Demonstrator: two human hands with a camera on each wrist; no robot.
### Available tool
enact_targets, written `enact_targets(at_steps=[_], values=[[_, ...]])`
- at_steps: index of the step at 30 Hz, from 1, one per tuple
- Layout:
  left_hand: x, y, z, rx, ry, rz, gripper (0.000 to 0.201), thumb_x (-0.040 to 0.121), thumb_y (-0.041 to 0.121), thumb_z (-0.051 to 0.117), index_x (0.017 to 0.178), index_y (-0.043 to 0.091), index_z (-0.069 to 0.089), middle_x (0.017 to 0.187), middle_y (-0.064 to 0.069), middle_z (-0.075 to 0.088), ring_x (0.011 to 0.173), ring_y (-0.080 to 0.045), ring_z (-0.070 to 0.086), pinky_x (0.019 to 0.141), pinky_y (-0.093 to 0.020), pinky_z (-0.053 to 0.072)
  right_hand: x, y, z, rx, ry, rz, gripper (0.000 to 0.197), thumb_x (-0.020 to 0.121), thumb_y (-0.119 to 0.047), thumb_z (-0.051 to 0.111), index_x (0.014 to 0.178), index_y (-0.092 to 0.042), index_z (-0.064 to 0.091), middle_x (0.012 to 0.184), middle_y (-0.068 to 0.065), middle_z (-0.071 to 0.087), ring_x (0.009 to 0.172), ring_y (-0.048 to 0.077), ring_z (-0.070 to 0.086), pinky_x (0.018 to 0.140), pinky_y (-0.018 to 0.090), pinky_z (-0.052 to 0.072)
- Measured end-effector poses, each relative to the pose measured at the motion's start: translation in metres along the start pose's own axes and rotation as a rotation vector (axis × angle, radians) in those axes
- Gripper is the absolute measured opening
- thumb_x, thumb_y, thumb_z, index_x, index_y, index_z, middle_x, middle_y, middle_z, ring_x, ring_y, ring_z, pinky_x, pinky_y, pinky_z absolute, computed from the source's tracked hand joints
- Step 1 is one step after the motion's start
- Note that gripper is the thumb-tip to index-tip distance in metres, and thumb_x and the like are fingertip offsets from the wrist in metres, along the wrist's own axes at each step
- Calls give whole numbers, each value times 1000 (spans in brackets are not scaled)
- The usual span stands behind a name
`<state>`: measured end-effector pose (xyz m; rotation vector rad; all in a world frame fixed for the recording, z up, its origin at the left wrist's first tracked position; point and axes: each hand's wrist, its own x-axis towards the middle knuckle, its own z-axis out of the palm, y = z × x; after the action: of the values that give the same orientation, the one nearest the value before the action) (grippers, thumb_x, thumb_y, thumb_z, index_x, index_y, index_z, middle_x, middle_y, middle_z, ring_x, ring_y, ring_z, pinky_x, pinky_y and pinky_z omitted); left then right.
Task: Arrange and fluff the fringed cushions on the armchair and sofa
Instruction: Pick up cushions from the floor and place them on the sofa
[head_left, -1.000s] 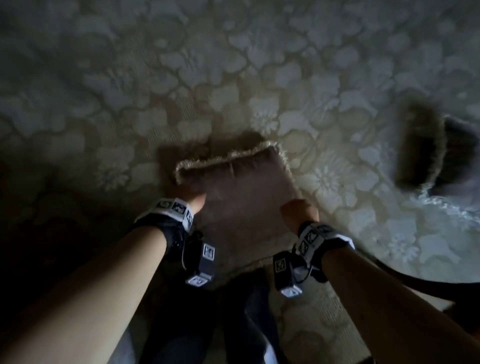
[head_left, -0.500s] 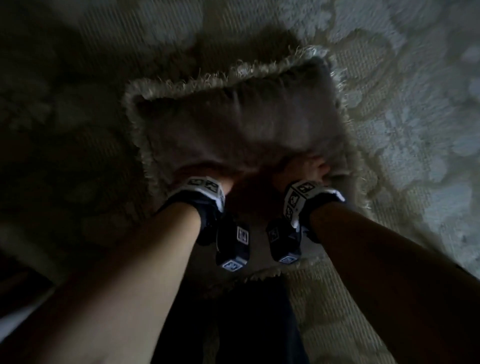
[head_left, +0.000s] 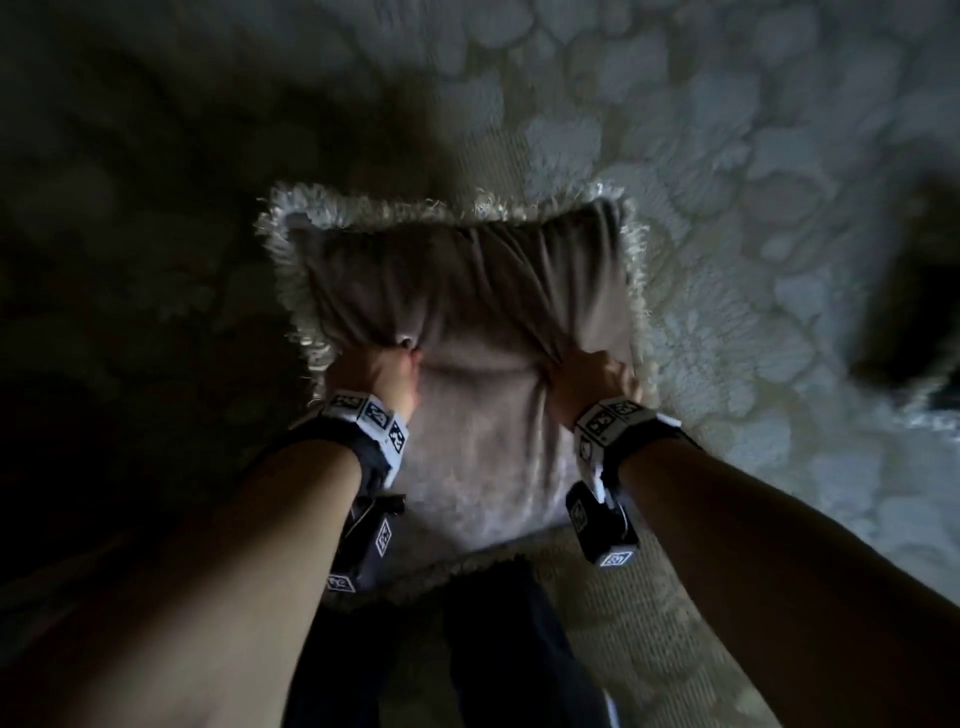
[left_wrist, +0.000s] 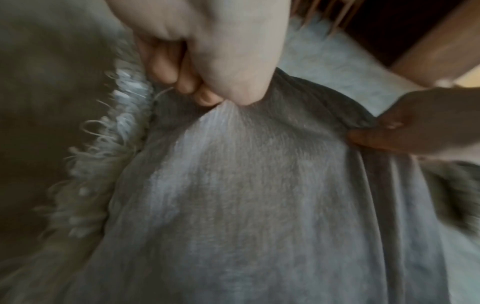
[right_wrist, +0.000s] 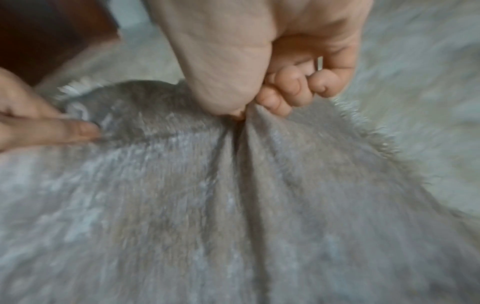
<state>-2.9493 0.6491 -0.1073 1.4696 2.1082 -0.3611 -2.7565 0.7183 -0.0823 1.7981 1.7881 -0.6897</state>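
A beige velvet cushion (head_left: 467, 291) with a pale fringe lies on floral upholstery, in the middle of the head view. My left hand (head_left: 382, 371) pinches a fold of its cover near the left edge, and my right hand (head_left: 592, 376) pinches a fold near the right edge. The left wrist view shows the left hand (left_wrist: 207, 90) bunching the velvet (left_wrist: 246, 195) beside the fringe (left_wrist: 109, 144). Curled fingers of the right hand (right_wrist: 272, 102) gather a crease of the cushion (right_wrist: 233, 205) in the right wrist view. Fabric wrinkles run from both grips.
The pale flower-patterned upholstery (head_left: 727, 208) surrounds the cushion; its left side is in deep shadow. A dark, blurred object (head_left: 914, 291) lies at the right edge. My dark trouser legs (head_left: 493, 649) show below the cushion.
My hands moved apart from the cushion's middle to its left and right sides, and each now pinches a fold of the cover. The view pulled back slightly.
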Motion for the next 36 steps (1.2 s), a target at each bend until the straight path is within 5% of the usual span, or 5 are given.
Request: enact_targets(at_steps=[3,9,16,24,36], values=[[-41,-4,-114,18,93,-49,46,101,38,35,101,9,70,100,-20,71,95,-38,66,74,-35,48,-62,-22,-94,25,49,-88,49,97,-50,40,144,-51,26,120,17,61,110,38,60,85,39,49],[-173,-49,-336,-30,349,-169,45,99,41,35,105,9,67,104,-15,69,98,-33,65,80,-33,50,-211,-89,-278,-113,310,-380,44,97,-39,43,138,-25,38,116,15,65,107,37,63,87,38,47],[-401,-142,-450,-97,539,-474,45,101,42,30,126,20,60,127,-14,61,117,-35,57,94,-41,46,-412,-195,-369,-244,539,-778,38,97,-27,46,131,-13,54,127,16,59,115,38,58,94,43,46],[-680,-252,-407,-260,744,-894,57,100,51,25,119,13,63,121,-20,62,111,-37,60,87,-40,47,-651,-281,-311,-329,677,-1205,40,99,-35,40,105,-9,70,109,17,69,103,35,65,83,38,50],[-1081,-356,-196,-292,713,-1481,49,101,46,28,123,19,62,117,-15,65,107,-35,61,87,-37,48,-1002,-341,-26,-375,450,-1799,49,95,-47,39,104,-9,69,104,20,69,98,38,66,83,38,52]])
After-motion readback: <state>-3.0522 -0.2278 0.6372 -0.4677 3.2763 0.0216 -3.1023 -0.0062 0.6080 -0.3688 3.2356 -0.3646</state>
